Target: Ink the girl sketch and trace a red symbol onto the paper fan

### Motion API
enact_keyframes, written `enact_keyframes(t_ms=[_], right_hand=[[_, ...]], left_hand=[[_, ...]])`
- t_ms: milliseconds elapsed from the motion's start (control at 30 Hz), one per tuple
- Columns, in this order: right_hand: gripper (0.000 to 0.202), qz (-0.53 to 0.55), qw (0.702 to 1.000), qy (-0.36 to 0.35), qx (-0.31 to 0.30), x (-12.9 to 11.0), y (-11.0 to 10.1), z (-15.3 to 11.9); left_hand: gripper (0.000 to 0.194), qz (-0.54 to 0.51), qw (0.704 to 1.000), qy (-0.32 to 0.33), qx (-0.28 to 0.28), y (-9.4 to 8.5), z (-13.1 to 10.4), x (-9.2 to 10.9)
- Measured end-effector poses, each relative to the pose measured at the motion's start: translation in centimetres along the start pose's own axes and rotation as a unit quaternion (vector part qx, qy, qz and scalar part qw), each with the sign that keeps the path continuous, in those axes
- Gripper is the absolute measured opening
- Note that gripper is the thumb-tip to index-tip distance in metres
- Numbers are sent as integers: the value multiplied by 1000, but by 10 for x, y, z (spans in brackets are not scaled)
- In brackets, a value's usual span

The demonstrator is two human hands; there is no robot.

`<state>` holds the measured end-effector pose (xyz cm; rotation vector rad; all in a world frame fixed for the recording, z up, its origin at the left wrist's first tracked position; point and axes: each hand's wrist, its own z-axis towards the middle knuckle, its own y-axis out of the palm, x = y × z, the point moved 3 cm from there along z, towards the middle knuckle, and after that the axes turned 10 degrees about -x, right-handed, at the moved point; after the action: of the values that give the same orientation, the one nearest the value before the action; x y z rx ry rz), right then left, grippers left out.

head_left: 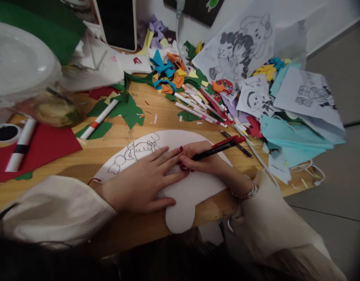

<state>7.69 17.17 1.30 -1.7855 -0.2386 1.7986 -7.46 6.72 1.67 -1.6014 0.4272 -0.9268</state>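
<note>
We are pinching a black pen (pixel 213 150) between the thumb and fingers of our right hand (pixel 197 156), above the white fan-shaped paper (pixel 204 183). The pen's long axis is slanting: its upper end, with red showing, is pointing up and to the right, away from us, while its lower end is pointing down-left into our grip. Our fingers are hiding the writing tip, so we are not managing to tell whether it is touching the paper.

We are spreading our left hand (pixel 143 179) palm-down on the same paper, its fingers pointing right toward the pen hand; whether the fingertips are touching that hand, we cannot tell.

The paper is lying on the wooden table (pixel 133 134) right in front of us. Its long axis is running from left to right, its curved edge is facing away from us, and its rounded tab (pixel 180 218) is pointing toward us at the table's near edge. Along the left of the curve, an outlined figure (pixel 133 152) is slanting from lower left to upper right.

Just beyond the paper's right side, a second dark pen (pixel 244 150) is lying with its axis running from upper left to lower right. A red-banded marker (pixel 99 119) is lying beyond the paper's left part, aslant on green scraps (pixel 130 109).
</note>
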Motion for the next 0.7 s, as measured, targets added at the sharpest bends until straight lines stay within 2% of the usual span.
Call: enact_keyframes(t_ms=[300, 433, 567, 700], right_hand=[[32, -66, 998, -23, -5, -1, 3, 1], [31, -55, 998, -16, -9, -2, 3, 1], [30, 2, 999, 2, 45, 3, -1, -2], [30, -19, 997, 6, 78, 6, -2, -2]], left_hand=[[63, -2, 1000, -3, 0, 0, 0, 0], [62, -6, 1000, -2, 2, 0, 0, 0], [62, -3, 1000, 1, 1, -1, 0, 0], [63, -5, 1000, 0, -4, -1, -1, 0]])
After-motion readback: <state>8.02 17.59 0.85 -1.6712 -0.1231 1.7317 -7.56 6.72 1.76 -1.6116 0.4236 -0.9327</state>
